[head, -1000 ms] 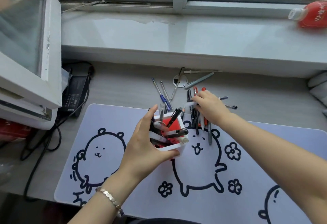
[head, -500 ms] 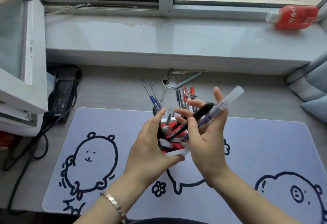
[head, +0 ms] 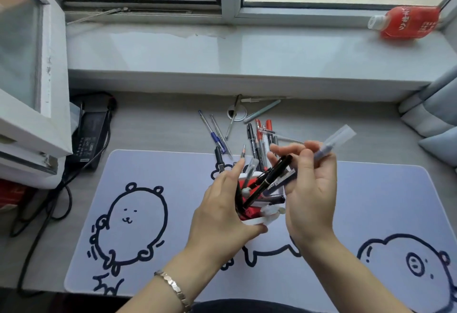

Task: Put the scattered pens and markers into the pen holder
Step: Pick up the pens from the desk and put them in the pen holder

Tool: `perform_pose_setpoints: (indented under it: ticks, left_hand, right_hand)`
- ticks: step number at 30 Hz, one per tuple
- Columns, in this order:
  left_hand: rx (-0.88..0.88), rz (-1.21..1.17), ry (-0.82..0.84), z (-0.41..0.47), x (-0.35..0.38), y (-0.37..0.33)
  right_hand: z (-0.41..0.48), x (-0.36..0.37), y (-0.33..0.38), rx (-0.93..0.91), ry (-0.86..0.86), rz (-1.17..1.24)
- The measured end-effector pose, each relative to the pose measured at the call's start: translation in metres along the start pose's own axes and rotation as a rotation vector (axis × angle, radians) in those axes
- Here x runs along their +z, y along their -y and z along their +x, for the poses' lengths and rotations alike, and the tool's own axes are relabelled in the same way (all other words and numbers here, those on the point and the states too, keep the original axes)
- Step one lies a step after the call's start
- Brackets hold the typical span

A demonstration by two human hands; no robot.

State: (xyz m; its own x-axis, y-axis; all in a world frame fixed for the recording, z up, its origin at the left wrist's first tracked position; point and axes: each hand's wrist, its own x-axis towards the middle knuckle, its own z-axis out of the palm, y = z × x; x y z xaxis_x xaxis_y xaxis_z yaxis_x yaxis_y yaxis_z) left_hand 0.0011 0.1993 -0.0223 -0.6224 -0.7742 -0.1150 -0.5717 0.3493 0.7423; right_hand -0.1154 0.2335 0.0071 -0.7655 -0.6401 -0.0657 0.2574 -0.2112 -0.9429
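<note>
A white pen holder [head: 257,220] with a red inside stands on the desk mat, with several pens leaning in it. My left hand [head: 220,211] grips its left side. My right hand [head: 310,189] hovers over the holder's right side, shut on a black pen [head: 269,180] and a clear-capped pen [head: 333,143]; the black pen's lower end points into the holder. Several loose pens and markers [head: 259,137] lie on the grey desk just behind the holder, with two blue pens [head: 214,134] to their left.
A white desk mat [head: 153,164] with black cartoon drawings covers the near desk. A black power brick [head: 87,137] and cables lie at the left. A red bottle [head: 408,23] lies on the window sill. An open window frame [head: 37,105] juts in at the left. Grey cushions [head: 435,120] sit at the right.
My right hand left the loose pile with two pens, came over the holder, and has lowered the black pen toward it. My left hand kept hold of the holder.
</note>
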Motion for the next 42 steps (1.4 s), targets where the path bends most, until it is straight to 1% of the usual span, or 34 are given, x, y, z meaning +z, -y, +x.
perform_pose_setpoints:
  ticks: [2, 4, 5, 7, 10, 12, 14, 17, 19, 21, 24, 25, 27, 28, 29, 30, 31, 32, 33, 34, 35, 37, 39, 42]
  left_hand:
    - [0.009, 0.002, 0.001, -0.001, 0.001, 0.000]
    - [0.019, 0.006, -0.003, -0.002, 0.002, 0.000]
    - [0.027, 0.013, -0.008, -0.002, 0.002, 0.001]
    - [0.027, -0.004, -0.030, -0.003, 0.002, 0.003]
    - [-0.004, -0.046, -0.026, -0.003, 0.000, 0.004]
    - [0.002, -0.020, -0.001, -0.003, 0.000, 0.004]
    - [0.011, 0.009, 0.026, -0.003, -0.001, 0.003]
    - [0.027, 0.014, 0.027, -0.004, 0.000, 0.002]
    - [0.000, -0.013, 0.001, -0.007, 0.000, 0.002]
    - [-0.020, -0.038, -0.025, -0.009, 0.002, 0.005]
    - [-0.038, -0.082, -0.041, -0.010, 0.005, 0.003]
    - [-0.061, -0.120, -0.037, -0.008, 0.007, 0.003]
    - [-0.127, -0.187, -0.027, -0.004, 0.009, 0.005]
    - [-0.160, -0.215, -0.031, -0.001, 0.008, 0.006]
    - [-0.184, -0.231, -0.040, 0.003, 0.006, 0.009]
    - [-0.196, -0.236, -0.052, 0.006, 0.004, 0.011]
    - [-0.198, -0.239, -0.069, 0.009, 0.001, 0.014]
    - [-0.199, -0.243, -0.092, 0.013, -0.002, 0.016]
    - [-0.202, -0.251, -0.120, 0.015, -0.006, 0.016]
    - [-0.206, -0.253, -0.141, 0.018, -0.009, 0.017]
    - [-0.210, -0.252, -0.153, 0.019, -0.012, 0.019]
    - [-0.226, -0.250, -0.160, 0.021, -0.016, 0.023]
    - [-0.243, -0.237, -0.158, 0.021, -0.019, 0.027]
    - [-0.267, -0.240, -0.155, 0.018, -0.022, 0.032]
  right_hand:
    - [-0.004, 0.001, -0.004, 0.001, 0.076, -0.062]
    - [-0.012, -0.002, -0.008, 0.047, 0.212, -0.099]
    - [-0.016, -0.006, -0.008, 0.038, 0.266, -0.109]
    - [-0.018, -0.015, -0.006, -0.080, 0.301, -0.149]
    - [-0.010, -0.026, 0.000, -0.261, 0.288, -0.246]
    - [-0.005, -0.029, -0.001, -0.340, 0.318, -0.427]
    - [-0.005, -0.029, -0.006, -0.403, 0.375, -0.629]
    - [-0.017, -0.030, -0.019, -0.454, 0.446, -0.776]
    - [-0.027, -0.035, -0.029, -0.526, 0.487, -0.874]
    - [-0.035, -0.041, -0.035, -0.565, 0.511, -0.918]
    - [-0.029, -0.039, -0.036, -0.529, 0.530, -0.979]
    - [-0.025, -0.036, -0.035, -0.526, 0.581, -1.025]
    - [-0.017, -0.028, -0.034, -0.499, 0.766, -1.076]
    - [-0.012, -0.025, -0.032, -0.437, 0.849, -1.035]
    - [-0.005, -0.022, -0.028, -0.328, 0.890, -0.941]
    - [0.004, -0.020, -0.025, -0.228, 0.868, -0.837]
    - [0.016, -0.019, -0.023, -0.196, 0.769, -0.764]
    - [0.031, -0.019, -0.024, -0.217, 0.621, -0.750]
    - [0.048, -0.018, -0.027, -0.235, 0.470, -0.787]
    - [0.065, -0.017, -0.032, -0.207, 0.357, -0.865]
    - [0.081, -0.014, -0.040, -0.135, 0.301, -0.972]
    - [0.108, -0.011, -0.063, 0.032, 0.299, -1.192]
    - [0.123, -0.004, -0.087, 0.134, 0.363, -1.400]
    - [0.126, 0.011, -0.115, 0.136, 0.440, -1.648]
